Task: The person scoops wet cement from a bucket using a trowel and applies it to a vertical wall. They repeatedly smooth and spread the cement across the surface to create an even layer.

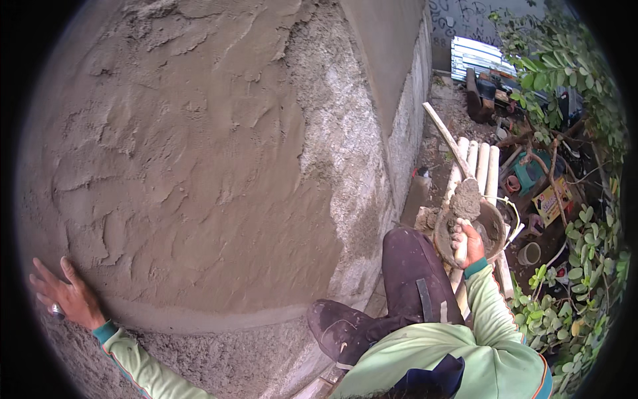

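Note:
My left hand (72,296), a ring on one finger, rests with its fingers spread at the wall's lower left. Wet grey plaster (219,166) covers most of that wall in rough ridges. On the right side, my right hand (470,243) is closed round the handle of a trowel (462,251). A heap of wet mortar (466,199) lies on the trowel and hides most of its blade. Below it stands a round bucket (493,223) with mortar smeared inside, partly covered by my hand and the load.
Bamboo poles (483,163) lie under and beyond the bucket, with a long wooden stick (444,133) slanting across them. A rough unplastered strip (345,126) runs down the wall. Leafy branches (585,266), a white cup (529,253) and corrugated sheets (480,58) are at the right.

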Demonstrator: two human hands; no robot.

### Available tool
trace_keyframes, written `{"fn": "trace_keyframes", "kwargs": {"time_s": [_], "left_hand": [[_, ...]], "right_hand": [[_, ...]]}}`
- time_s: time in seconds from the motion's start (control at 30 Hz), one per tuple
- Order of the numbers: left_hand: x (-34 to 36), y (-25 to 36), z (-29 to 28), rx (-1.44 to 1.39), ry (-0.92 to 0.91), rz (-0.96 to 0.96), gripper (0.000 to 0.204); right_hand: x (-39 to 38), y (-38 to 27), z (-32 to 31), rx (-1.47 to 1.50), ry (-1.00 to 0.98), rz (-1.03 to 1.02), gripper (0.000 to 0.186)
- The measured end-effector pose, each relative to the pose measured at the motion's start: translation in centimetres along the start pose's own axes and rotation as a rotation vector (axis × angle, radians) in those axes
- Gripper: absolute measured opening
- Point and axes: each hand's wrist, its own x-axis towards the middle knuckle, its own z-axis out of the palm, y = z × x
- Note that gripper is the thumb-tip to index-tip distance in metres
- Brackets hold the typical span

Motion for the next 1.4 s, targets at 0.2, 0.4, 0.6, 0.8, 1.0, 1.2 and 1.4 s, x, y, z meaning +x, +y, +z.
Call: {"fn": "trace_keyframes", "kwargs": {"time_s": [0.2, 0.4, 0.6, 0.8, 1.0, 1.2, 1.4], "left_hand": [[-0.1, 0.5, -0.8, -0.043, -0.040, -0.045, 0.077], [0.1, 0.3, -1.8, -0.226, -0.063, -0.093, 0.085], [0.0, 0.1, -1.8, -0.268, -0.079, -0.112, 0.093], [0.1, 0.4, -2.2, -0.295, -0.077, -0.139, 0.096], [0.1, 0.9, -2.5, -0.437, -0.055, -0.176, 0.099], [-0.3, 0.6, -2.3, -0.471, -0.056, -0.174, 0.099], [-0.3, 0.3, -2.0, -0.463, -0.053, -0.150, 0.099]], "right_hand": [[2.8, -3.9, 13.4, 0.287, -0.334, -0.259, 0.033], [-0.3, -7.0, 32.9, 0.445, -0.559, -0.768, 0.033], [-2.0, -6.5, 48.0, 0.483, -0.558, -1.208, 0.051], [2.8, -3.7, 60.9, 0.161, -0.284, -1.564, 0.046], [5.3, 11.9, 43.9, -1.218, -0.751, -0.918, 0.052], [7.6, 19.8, 16.3, -1.422, -0.297, -0.502, 0.061], [10.2, 13.6, 22.6, -1.117, -0.326, -0.899, 0.053]]}}
